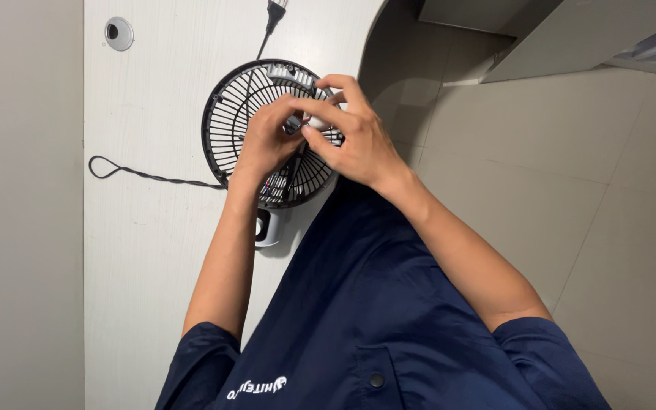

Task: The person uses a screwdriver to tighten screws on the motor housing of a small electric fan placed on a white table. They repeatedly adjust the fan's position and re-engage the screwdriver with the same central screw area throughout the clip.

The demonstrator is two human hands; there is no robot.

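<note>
A: Position of the fan grille (241, 114)?

B: Round black wire grille, lying flat on the white bench (146, 250), in the upper middle of the head view. Its right rim sits near the bench's right edge, where the edge curves inward toward the far end.

A: Hands?

B: Both over the grille's centre. Left hand (267, 140) has fingers curled and pressed together on the hub. Right hand (354, 137) pinches a small light-coloured part (317, 121) between thumb and fingertips; what the part is I cannot tell. The two hands touch.

A: Around the grille?

B: A white fan base (267, 228) shows just below the rim, partly under the left forearm. A dark twisted cord (149, 176) runs left from the grille and ends in a loop, well short of the bench's left edge. A black plug (273, 14) lies at the far end, its lead running down to the grille.

A: Free room?

B: Bare bench surface left of the cord and below it. A round grommet hole (119, 33) sits near the far-left corner. Right of the bench, tiled floor (571, 152).
</note>
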